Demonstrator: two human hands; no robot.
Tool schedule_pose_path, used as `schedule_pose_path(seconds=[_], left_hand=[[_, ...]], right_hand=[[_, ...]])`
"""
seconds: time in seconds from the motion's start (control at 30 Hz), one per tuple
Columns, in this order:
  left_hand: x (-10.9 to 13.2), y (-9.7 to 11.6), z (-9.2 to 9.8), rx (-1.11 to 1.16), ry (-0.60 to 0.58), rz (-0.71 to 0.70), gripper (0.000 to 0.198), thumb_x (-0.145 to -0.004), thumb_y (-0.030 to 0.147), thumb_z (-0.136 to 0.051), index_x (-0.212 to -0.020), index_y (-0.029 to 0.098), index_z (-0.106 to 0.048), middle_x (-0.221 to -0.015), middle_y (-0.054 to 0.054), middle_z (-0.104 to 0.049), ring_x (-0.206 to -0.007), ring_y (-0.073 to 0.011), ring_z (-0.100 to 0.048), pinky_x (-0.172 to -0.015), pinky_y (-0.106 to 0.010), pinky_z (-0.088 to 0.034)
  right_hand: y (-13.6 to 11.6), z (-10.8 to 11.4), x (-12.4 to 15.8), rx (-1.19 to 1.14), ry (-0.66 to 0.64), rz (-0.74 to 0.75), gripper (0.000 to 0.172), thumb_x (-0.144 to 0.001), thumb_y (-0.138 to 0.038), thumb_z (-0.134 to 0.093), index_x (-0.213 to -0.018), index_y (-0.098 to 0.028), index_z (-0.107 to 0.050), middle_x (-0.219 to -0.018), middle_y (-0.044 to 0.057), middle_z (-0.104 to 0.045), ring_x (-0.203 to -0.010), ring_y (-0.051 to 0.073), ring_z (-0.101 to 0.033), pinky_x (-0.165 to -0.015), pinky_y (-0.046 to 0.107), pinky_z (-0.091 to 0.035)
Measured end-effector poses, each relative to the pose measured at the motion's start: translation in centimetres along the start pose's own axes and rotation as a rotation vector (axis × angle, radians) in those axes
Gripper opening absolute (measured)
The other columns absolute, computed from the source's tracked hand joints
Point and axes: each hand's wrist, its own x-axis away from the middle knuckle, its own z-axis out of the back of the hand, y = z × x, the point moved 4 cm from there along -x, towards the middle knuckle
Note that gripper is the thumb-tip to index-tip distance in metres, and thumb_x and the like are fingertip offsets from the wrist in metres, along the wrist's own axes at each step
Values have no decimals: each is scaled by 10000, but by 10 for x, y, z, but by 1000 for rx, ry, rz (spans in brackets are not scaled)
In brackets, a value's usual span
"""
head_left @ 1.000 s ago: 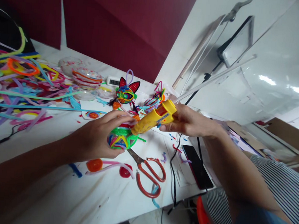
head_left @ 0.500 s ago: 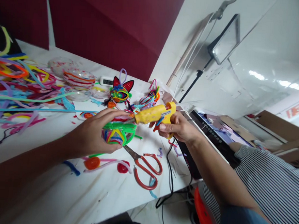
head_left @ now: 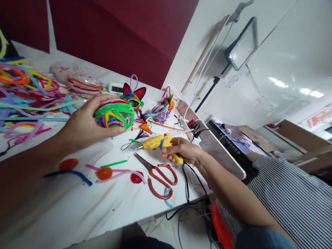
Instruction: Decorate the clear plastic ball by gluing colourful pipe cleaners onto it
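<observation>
My left hand (head_left: 90,123) grips a clear ball wrapped in pipe cleaners (head_left: 114,114), with green, yellow, blue and red strands showing. My right hand (head_left: 181,149) is closed around the handle of a yellow hot glue gun (head_left: 156,142), its metal nozzle pointing left, low over the table. Just below the nozzle lie scissors with orange-red handles (head_left: 162,177), their blades spread slightly. Coiled discs, an orange one (head_left: 104,173) and a red one (head_left: 137,177), rest near loose pipe cleaners in front of the ball.
Tangled pipe cleaners (head_left: 16,102) cover the left of the white table (head_left: 105,215). Behind stand a cat-faced ornament (head_left: 133,96), a second colourful ornament (head_left: 162,111) and a partly wrapped ball (head_left: 85,85). A black cable (head_left: 188,186) hangs over the right edge. A person in striped clothing (head_left: 297,194) is at right.
The glue gun has come away from the wrapped ball and dropped down and left toward the table. My left hand has shifted the ball left and upward.
</observation>
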Motion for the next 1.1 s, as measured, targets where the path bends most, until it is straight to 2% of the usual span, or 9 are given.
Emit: schedule_pose_path(seconds=[0.17,0.27,0.37,0.43,0.53,0.6,0.67,0.87,1.1], left_hand=[[1,1,-4,52,-8,-43,828,-602,448,-797,-1360,222,-551,-1367,-77,-613,-1179,-311,-623,-1044,-448,-484],[3,3,-6,68,-16,-87,815,-612,452,-795,-1350,207,-552,-1383,-88,-601,-1222,-309,-603,-1086,-445,-454],[7,6,-8,38,-34,-131,779,-629,455,-783,-1337,223,-556,-1382,-86,-600,-1249,-307,-591,-1080,-439,-460],[9,9,-9,1,-43,-160,766,-635,445,-770,-1337,231,-551,-1381,-87,-599,-1267,-310,-579,-1068,-436,-469],[13,16,-11,-58,-46,-203,728,-665,402,-743,-1341,220,-542,-1351,-94,-604,-1264,-302,-578,-1058,-420,-477],[15,22,-12,-86,-54,-230,691,-689,372,-725,-1332,199,-542,-1327,-105,-605,-1255,-296,-581,-1063,-408,-475],[17,26,-13,-104,-54,-258,671,-701,356,-713,-1325,179,-542,-1312,-119,-606,-1251,-297,-584,-1071,-403,-473],[19,32,-15,-123,-45,-336,637,-709,348,-693,-1300,149,-566,-1296,-148,-608,-1241,-316,-591,-1045,-418,-500],[19,27,-16,-125,-55,-310,669,-681,399,-710,-1300,201,-552,-1314,-129,-598,-1241,-328,-588,-1024,-443,-515]], right_hand=[[12,-23,-3,70,-52,-67,477,-521,-281,-951,-831,-125,-624,-638,15,-665,-477,82,-553,-428,174,-456],[9,-22,-1,348,46,-44,412,-653,-363,-891,-882,-140,-631,-652,8,-658,-525,108,-579,-495,212,-466],[-12,-17,6,833,341,195,313,-781,-357,-798,-970,-142,-672,-757,50,-704,-663,152,-636,-633,265,-491],[-29,-24,11,923,455,439,282,-828,-356,-746,-1016,-154,-686,-897,76,-727,-792,174,-663,-723,291,-504],[-44,-43,11,627,410,695,344,-812,-420,-744,-1052,-189,-654,-1130,81,-691,-1022,198,-653,-816,308,-519],[-48,-55,5,430,367,718,435,-772,-472,-770,-1081,-207,-618,-1217,76,-640,-1143,213,-605,-879,327,-514],[-48,-66,-3,275,325,665,513,-718,-498,-807,-1081,-211,-585,-1210,73,-619,-1188,226,-576,-904,340,-515],[-49,-78,-13,42,281,543,611,-597,-482,-884,-1022,-206,-544,-1055,40,-639,-1054,205,-607,-905,334,-503],[-49,-82,-19,-1,262,560,672,-555,-527,-890,-1019,-210,-521,-993,33,-643,-959,201,-616,-857,353,-523]])
